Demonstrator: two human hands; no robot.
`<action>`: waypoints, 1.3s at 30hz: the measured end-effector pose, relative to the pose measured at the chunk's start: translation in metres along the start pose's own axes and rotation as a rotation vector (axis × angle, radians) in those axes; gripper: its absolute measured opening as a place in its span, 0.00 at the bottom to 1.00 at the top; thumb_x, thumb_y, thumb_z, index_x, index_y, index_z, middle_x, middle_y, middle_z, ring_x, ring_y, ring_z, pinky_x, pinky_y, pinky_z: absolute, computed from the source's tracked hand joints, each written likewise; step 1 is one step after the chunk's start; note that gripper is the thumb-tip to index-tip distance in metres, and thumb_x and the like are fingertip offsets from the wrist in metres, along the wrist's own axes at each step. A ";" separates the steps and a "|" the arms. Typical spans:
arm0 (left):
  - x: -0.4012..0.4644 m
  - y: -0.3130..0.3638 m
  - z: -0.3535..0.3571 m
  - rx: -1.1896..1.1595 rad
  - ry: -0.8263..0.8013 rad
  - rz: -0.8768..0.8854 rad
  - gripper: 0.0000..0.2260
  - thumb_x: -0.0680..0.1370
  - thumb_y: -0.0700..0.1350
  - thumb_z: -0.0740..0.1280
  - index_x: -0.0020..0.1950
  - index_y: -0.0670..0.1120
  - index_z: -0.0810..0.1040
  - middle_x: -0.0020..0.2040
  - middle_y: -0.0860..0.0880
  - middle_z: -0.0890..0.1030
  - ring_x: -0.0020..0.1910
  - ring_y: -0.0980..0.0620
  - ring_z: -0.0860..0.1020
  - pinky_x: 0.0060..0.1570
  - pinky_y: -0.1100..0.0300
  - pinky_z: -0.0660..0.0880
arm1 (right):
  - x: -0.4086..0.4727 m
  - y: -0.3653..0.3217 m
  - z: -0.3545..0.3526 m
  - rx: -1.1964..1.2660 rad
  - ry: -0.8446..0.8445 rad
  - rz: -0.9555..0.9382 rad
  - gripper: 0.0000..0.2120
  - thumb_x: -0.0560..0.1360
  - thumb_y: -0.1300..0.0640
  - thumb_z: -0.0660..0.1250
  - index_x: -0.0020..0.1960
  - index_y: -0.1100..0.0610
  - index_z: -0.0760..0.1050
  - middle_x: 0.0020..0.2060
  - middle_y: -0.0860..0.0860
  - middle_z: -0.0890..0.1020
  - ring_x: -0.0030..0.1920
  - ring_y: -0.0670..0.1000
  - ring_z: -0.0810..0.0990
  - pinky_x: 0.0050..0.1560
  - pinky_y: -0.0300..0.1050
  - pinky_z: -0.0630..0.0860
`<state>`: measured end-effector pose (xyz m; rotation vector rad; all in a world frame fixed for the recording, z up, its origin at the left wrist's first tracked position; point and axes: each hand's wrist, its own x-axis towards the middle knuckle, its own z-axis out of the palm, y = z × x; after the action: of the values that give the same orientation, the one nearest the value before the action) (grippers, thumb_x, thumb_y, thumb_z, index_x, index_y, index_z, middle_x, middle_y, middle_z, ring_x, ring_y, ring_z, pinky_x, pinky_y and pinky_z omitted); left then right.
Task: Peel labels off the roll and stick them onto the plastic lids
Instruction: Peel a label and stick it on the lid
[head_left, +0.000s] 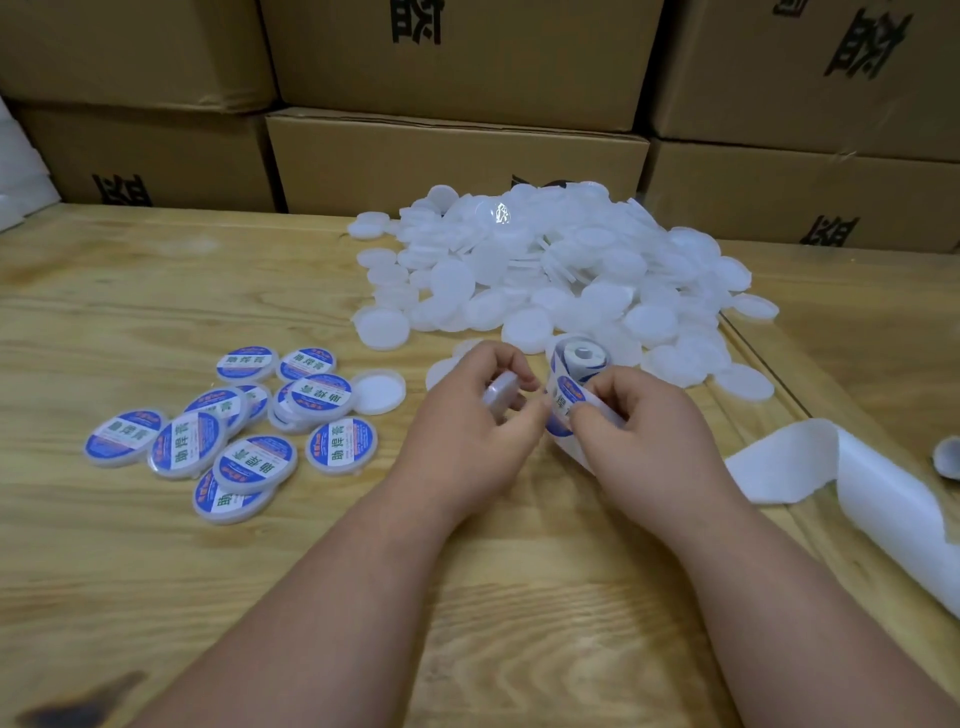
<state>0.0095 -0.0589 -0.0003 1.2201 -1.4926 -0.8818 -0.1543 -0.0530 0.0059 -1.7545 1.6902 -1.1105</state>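
Head view. Left hand (470, 415) grips a blank lid (500, 394) edge-on. Right hand (636, 421) pinches the label strip (563, 402) just near of the roll (582, 356). Blank lid heap (561, 260) far centre; labelled lids (234, 431) left. Bare table (156, 571) near left. Backing paper (857, 483) runs off the right edge. Fingertips on the label are hard to make out.

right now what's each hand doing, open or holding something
Left hand: curled round a blank plastic lid.
Right hand: pinching the label strip coming off the roll.
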 end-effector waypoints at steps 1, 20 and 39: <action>0.000 -0.001 0.001 -0.002 -0.027 0.011 0.10 0.73 0.48 0.75 0.46 0.59 0.74 0.47 0.59 0.83 0.39 0.58 0.83 0.37 0.61 0.78 | 0.000 0.000 0.000 0.043 0.001 0.011 0.06 0.74 0.56 0.68 0.38 0.53 0.77 0.31 0.44 0.79 0.28 0.41 0.72 0.28 0.32 0.68; 0.000 0.000 0.000 -0.009 0.015 0.044 0.05 0.74 0.49 0.77 0.45 0.59 0.83 0.46 0.65 0.84 0.49 0.67 0.79 0.44 0.77 0.70 | -0.002 -0.003 -0.005 0.130 -0.048 -0.099 0.07 0.80 0.49 0.68 0.44 0.47 0.82 0.38 0.42 0.84 0.39 0.41 0.80 0.36 0.31 0.72; 0.002 0.000 -0.007 -0.167 0.024 -0.062 0.02 0.76 0.51 0.74 0.44 0.55 0.86 0.38 0.53 0.86 0.38 0.60 0.82 0.42 0.63 0.77 | -0.004 -0.010 -0.012 0.110 -0.006 -0.120 0.12 0.70 0.56 0.60 0.43 0.46 0.81 0.29 0.46 0.76 0.30 0.42 0.71 0.29 0.31 0.67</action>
<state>0.0162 -0.0609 0.0024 1.1541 -1.3403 -1.0093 -0.1574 -0.0452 0.0198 -1.8071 1.5073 -1.2249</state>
